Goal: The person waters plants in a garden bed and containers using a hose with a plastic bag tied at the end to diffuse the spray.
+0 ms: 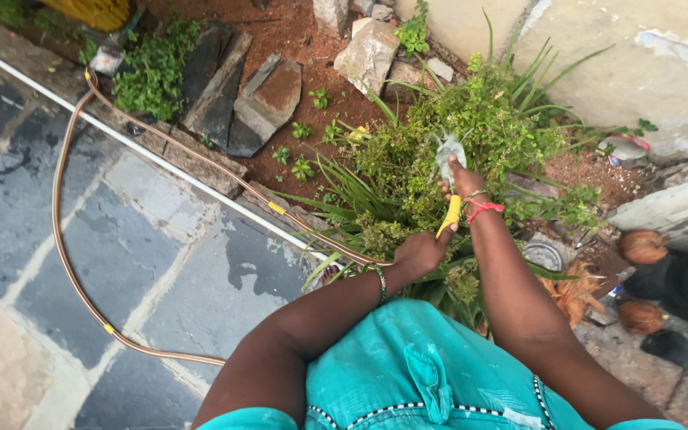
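Nearest to me I see the teal cloth garment with a black-and-white trimmed edge (420, 382), and from it both arms go forward over the plants. My left hand (421, 251) is closed like a fist above the leaves, with a thin green bangle (381, 283) at the wrist; it seems to grip some stems, but the leaves hide the fingers, so I cannot tell what is inside. My right hand (463, 181), with red and green thread bands (482, 207) on the wrist, is wrapped tight around the yellow plastic handle (449, 215) of a small tool. The handle points down toward the left hand, while the working end is lost in a pale blur above the fingers. Both hands are over the bushy green plant with long narrow leaves (439, 139). To the left, a thin copper-brown hose (61, 215) curves across the wet grey stone paving (33, 223). Further away lie flat dark stone slabs (268, 99) on the red soil, and at the right are brown coconut husks (643, 247).
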